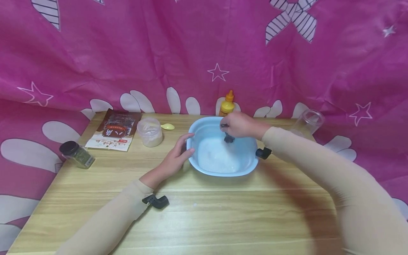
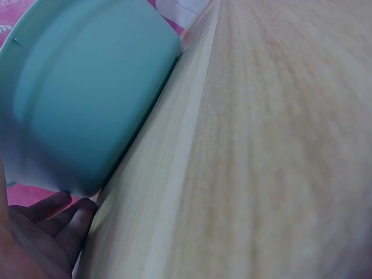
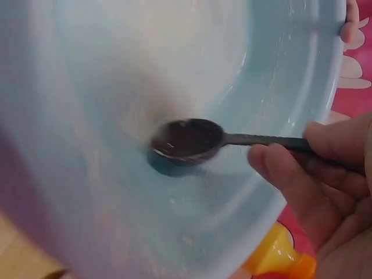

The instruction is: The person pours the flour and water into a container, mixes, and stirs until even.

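We see a light-blue basin (image 1: 223, 170) just past the middle of the wooden table (image 1: 204, 219), with white powder (image 1: 220, 156) spread across its floor. Our right hand (image 1: 239, 124) hangs over the basin's far side, at about twelve o'clock on its rim, fingers and thumb curled round the handle of a dark spoon (image 3: 192, 139). In the right wrist view the spoon lies nearly level, its long axis running from three o'clock at the fingers to nine o'clock at the bowl, the bowl facing up just above the basin floor. Our left hand (image 1: 176, 156) rests against the basin's outer wall at nine o'clock, thumb on the rim and fingers loosely bent along the side. Beyond the basin stands a yellow squeeze bottle (image 1: 227, 103); at ten o'clock from it sit a small tub (image 1: 149, 131), a pale spoon (image 1: 168, 126), a printed packet (image 1: 113, 134) and a dark-lidded jar (image 1: 76, 154).
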{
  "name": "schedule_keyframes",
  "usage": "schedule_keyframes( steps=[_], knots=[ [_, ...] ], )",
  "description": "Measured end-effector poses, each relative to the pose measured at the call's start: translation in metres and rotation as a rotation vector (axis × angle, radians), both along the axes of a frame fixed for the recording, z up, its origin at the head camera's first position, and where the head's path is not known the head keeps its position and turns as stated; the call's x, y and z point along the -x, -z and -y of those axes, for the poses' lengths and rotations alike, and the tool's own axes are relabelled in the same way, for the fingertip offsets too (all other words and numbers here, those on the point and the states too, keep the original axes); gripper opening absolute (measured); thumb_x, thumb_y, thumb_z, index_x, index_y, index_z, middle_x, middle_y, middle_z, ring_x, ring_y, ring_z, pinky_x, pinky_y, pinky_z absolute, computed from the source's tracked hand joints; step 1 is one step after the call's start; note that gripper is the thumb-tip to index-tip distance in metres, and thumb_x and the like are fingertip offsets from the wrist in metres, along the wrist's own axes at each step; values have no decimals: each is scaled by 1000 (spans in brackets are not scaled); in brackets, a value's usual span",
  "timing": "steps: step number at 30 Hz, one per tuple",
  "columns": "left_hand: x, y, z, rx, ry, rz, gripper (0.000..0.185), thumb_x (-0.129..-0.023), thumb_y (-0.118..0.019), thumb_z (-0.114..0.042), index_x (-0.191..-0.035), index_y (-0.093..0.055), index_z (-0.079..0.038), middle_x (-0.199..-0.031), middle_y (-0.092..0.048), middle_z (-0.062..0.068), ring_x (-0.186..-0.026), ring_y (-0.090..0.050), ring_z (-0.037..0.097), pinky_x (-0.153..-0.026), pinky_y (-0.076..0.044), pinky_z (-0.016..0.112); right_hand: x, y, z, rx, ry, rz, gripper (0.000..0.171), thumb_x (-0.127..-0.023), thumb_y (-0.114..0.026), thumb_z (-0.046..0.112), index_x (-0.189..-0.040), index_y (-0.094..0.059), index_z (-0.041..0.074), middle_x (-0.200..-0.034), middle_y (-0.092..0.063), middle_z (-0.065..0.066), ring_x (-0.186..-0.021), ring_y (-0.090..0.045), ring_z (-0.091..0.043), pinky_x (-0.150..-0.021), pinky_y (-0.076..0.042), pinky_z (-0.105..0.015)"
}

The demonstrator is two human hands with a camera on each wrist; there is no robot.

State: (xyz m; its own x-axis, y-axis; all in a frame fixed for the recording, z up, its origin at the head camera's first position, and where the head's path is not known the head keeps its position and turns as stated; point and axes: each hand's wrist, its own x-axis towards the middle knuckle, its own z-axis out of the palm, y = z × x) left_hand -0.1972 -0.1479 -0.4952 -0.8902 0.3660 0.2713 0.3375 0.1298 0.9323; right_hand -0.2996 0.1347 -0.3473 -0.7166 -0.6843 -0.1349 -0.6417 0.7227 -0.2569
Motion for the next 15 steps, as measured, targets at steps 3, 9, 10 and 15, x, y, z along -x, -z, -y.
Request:
schedule_keyframes(
  steps=[3, 9, 10, 15],
  knots=[
    [0, 0, 0, 0, 0, 0, 59, -116, -57, -16, -170, -33, -16, -171, -40, 29, -153, -48, 49, -120, -50, 60, -2, 4, 4, 84, 2, -3, 19, -106, -77, 14, -121, -83, 4, -100, -80, -5, -84, -70, -22, -81, -65, -36],
    [-1, -1, -1, -7, 10, -3, 59, -116, -56, -15, -170, -32, -16, -168, -43, 32, -152, -50, 49, -119, -50, 59, -10, 8, 11, 204, -2, 177, 23, -107, -78, 19, -127, -84, 10, -108, -83, 3, -94, -77, -14, -89, -66, -37],
    [-1, -1, -1, -9, 12, -5, 59, -116, -56, -15, -170, -32, -15, -167, -44, 32, -151, -51, 49, -118, -51, 60, -11, 8, 12, 210, -12, 199, 22, -107, -78, 20, -126, -84, 11, -108, -83, 5, -95, -78, -13, -90, -66, -37],
    [-2, -2, -1, -14, 13, -2, 58, -116, -55, -14, -170, -32, -15, -164, -46, 34, -150, -52, 49, -117, -52, 60, -12, 9, 14, 199, -55, 143, 21, -106, -79, 20, -125, -85, 12, -107, -83, 7, -95, -77, -13, -89, -65, -36]
  ],
)
